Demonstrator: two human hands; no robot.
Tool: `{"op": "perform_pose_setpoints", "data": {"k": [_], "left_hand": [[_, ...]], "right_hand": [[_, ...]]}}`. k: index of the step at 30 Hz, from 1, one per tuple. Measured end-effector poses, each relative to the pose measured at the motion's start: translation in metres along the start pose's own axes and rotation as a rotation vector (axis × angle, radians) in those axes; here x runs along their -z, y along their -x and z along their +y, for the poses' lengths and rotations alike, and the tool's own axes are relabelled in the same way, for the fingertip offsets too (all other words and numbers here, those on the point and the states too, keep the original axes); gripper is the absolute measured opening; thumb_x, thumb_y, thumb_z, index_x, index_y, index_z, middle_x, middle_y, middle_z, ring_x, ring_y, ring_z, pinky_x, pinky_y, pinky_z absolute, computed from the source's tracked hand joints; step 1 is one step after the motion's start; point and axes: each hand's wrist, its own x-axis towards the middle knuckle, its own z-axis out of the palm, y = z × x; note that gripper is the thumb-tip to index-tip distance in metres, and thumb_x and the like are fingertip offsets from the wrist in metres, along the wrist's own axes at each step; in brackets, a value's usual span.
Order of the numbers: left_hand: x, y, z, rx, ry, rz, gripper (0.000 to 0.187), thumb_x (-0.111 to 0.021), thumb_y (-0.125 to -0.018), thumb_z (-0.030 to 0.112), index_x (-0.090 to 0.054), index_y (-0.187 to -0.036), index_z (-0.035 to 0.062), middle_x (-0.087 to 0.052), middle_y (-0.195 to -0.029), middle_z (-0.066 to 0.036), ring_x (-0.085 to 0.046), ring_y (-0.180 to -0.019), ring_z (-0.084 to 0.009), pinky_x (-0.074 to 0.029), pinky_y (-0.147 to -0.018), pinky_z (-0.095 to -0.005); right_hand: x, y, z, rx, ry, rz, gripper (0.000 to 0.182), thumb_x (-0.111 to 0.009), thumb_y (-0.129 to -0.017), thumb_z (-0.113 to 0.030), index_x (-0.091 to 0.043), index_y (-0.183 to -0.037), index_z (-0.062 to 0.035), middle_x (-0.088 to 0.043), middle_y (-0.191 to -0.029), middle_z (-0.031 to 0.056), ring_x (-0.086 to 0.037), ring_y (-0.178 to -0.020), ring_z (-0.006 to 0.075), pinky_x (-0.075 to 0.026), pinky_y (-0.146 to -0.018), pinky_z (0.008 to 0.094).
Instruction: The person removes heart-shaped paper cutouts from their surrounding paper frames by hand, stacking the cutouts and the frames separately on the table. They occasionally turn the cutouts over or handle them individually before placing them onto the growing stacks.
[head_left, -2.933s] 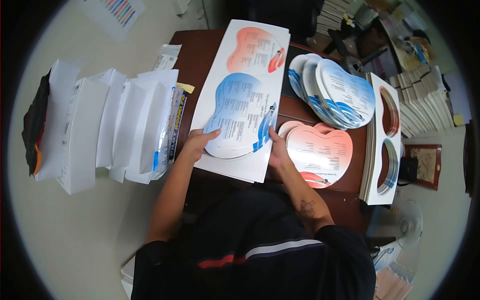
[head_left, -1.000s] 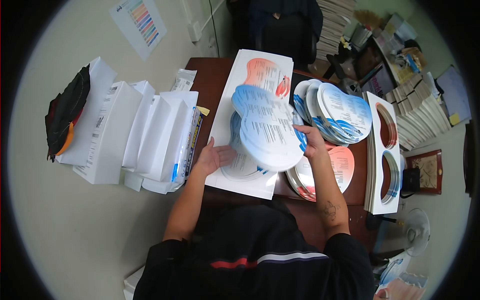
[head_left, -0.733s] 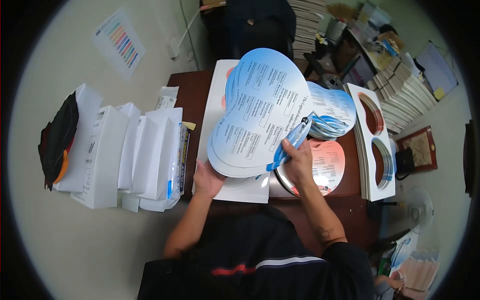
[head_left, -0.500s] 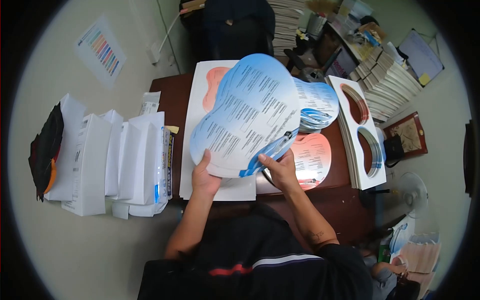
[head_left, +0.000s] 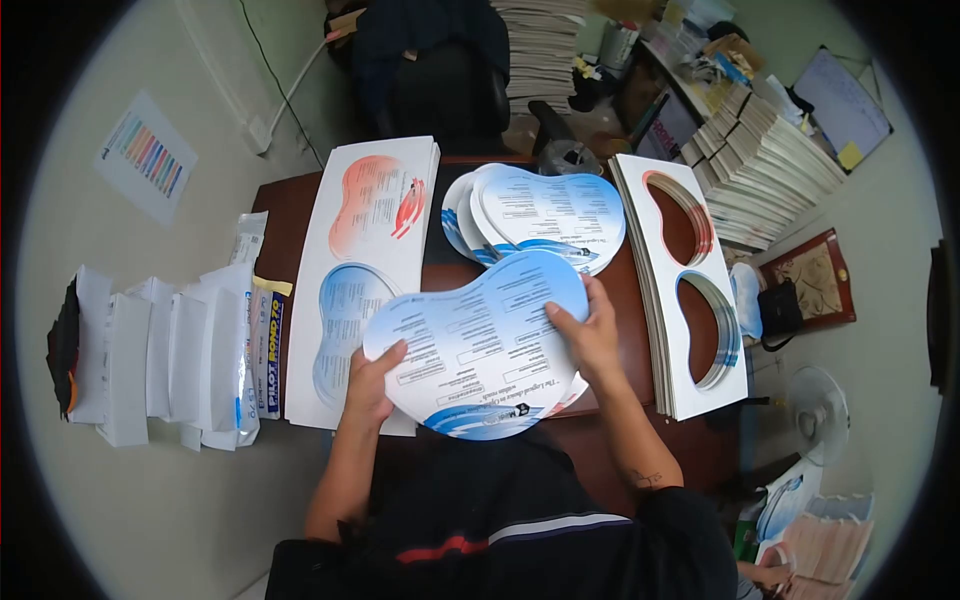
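Note:
Between my two hands is a blue-and-white, bean-shaped printed card [head_left: 475,345] with text and a logo near its lower edge. My left hand [head_left: 370,388] grips its left end, thumb on top and fingers hidden beneath. At the right end, my right hand [head_left: 592,335] pinches the edge, thumb over the print. Just beyond lies a pile of similar blue cards [head_left: 545,205] on the brown desk. To the left, a stack of white sheets [head_left: 312,195] shows a red bean shape and a blue one. Part of a red card [head_left: 572,395] peeks out under the held card.
White cut-out frames [head_left: 662,385] with bean-shaped holes are stacked at the desk's right. White paper packages [head_left: 190,355] stand at the left. A chair [head_left: 440,95] is behind the desk, a fan [head_left: 818,420] at the right, and another person's hand [head_left: 768,575] shows at lower right.
Both hands have brought the card lower and closer to my body, turning it clockwise so it lies more sideways. The white sheets' red and blue prints now show more, as does the blue card pile.

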Motion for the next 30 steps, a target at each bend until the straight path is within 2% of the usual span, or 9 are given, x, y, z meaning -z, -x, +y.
{"op": "perform_pose_setpoints", "data": {"k": [4,9,12,14,15,17,18,26,30], "left_hand": [[-0.071,-0.065,0.002,0.041,-0.073,0.097,0.043,-0.065,-0.086,-0.002,-0.050,-0.126,-0.0105,-0.062,-0.116,-0.022,-0.066,-0.101,-0.0314,-0.056,-0.088,-0.0412],[-0.152,-0.176,0.005,-0.385,-0.461,0.053,0.059,-0.073,-0.079,-0.002,-0.045,-0.130,-0.0108,-0.063,-0.114,-0.020,-0.066,-0.100,-0.0256,-0.054,-0.086,-0.0316],[-0.173,-0.219,0.000,-0.372,-0.545,0.116,0.073,-0.079,-0.074,0.003,-0.040,-0.135,-0.0116,-0.062,-0.117,-0.023,-0.066,-0.102,-0.0277,-0.054,-0.086,-0.0321],[-0.171,-0.238,-0.014,-0.376,-0.742,0.228,0.083,-0.083,-0.071,0.010,-0.037,-0.137,-0.0119,-0.060,-0.123,-0.025,-0.064,-0.108,-0.0310,-0.053,-0.090,-0.0338],[-0.151,-0.255,-0.031,-0.476,-1.190,0.378,0.099,-0.088,-0.064,0.023,-0.034,-0.140,-0.0119,-0.051,-0.133,-0.030,-0.056,-0.121,-0.0356,-0.046,-0.101,-0.0361],[-0.118,-0.266,-0.070,-0.419,-1.476,0.450,0.110,-0.090,-0.059,0.032,-0.031,-0.142,-0.0108,-0.045,-0.139,-0.032,-0.047,-0.129,-0.0383,-0.037,-0.109,-0.0371],[-0.102,-0.277,-0.083,-0.267,-1.105,0.447,0.111,-0.090,-0.060,0.033,-0.030,-0.143,-0.0097,-0.043,-0.140,-0.031,-0.043,-0.132,-0.0386,-0.034,-0.111,-0.0382],[-0.118,-0.217,-0.079,-0.680,-1.206,0.626,0.085,-0.079,-0.075,0.035,-0.038,-0.136,-0.0080,-0.045,-0.134,-0.028,-0.043,-0.126,-0.0433,-0.036,-0.107,-0.0457],[-0.055,-0.134,-0.064,-0.455,-1.547,0.656,0.078,-0.083,-0.071,0.031,-0.042,-0.126,-0.0052,-0.049,-0.126,-0.025,-0.046,-0.121,-0.0419,-0.039,-0.101,-0.0473]], "right_hand": [[0.056,-0.056,-0.010,0.052,-0.031,0.073,0.056,-0.068,-0.080,0.005,-0.044,-0.131,0.0064,-0.060,-0.117,0.0184,-0.062,-0.103,0.0212,-0.052,-0.086,0.0309],[0.101,-0.177,-0.023,0.102,-0.041,0.188,0.060,-0.067,-0.080,0.007,-0.043,-0.135,0.0075,-0.062,-0.117,0.0194,-0.065,-0.097,0.0230,-0.053,-0.084,0.0311],[0.124,-0.222,-0.016,0.150,0.091,0.202,0.066,-0.073,-0.079,-0.003,-0.042,-0.136,0.0077,-0.059,-0.123,0.0235,-0.063,-0.105,0.0289,-0.050,-0.092,0.0369],[0.131,-0.230,0.001,0.279,0.645,0.253,0.074,-0.076,-0.077,-0.012,-0.040,-0.139,0.0057,-0.052,-0.130,0.0273,-0.055,-0.116,0.0350,-0.044,-0.099,0.0415],[0.134,-0.232,0.015,0.337,0.922,0.274,0.079,-0.078,-0.076,-0.017,-0.039,-0.141,0.0046,-0.048,-0.134,0.0292,-0.052,-0.122,0.0380,-0.042,-0.103,0.0438],[0.141,-0.230,0.059,0.060,1.135,0.155,0.090,-0.076,-0.077,-0.036,-0.030,-0.149,-0.0061,-0.034,-0.148,0.0256,-0.034,-0.134,0.0455,-0.031,-0.111,0.0485],[0.149,-0.232,0.078,0.055,1.023,0.167,0.089,-0.075,-0.078,-0.038,-0.031,-0.149,-0.0065,-0.035,-0.147,0.0247,-0.035,-0.134,0.0454,-0.031,-0.111,0.0487],[0.158,-0.231,0.090,0.397,0.894,0.282,0.069,-0.070,-0.085,-0.035,-0.047,-0.135,0.0066,-0.048,-0.138,0.0281,-0.042,-0.132,0.0414,-0.032,-0.111,0.0447],[0.151,-0.170,0.052,0.611,0.780,0.289,0.045,-0.067,-0.087,-0.017,-0.055,-0.124,0.0054,-0.055,-0.126,0.0235,-0.051,-0.119,0.0377,-0.036,-0.105,0.0444]]}}
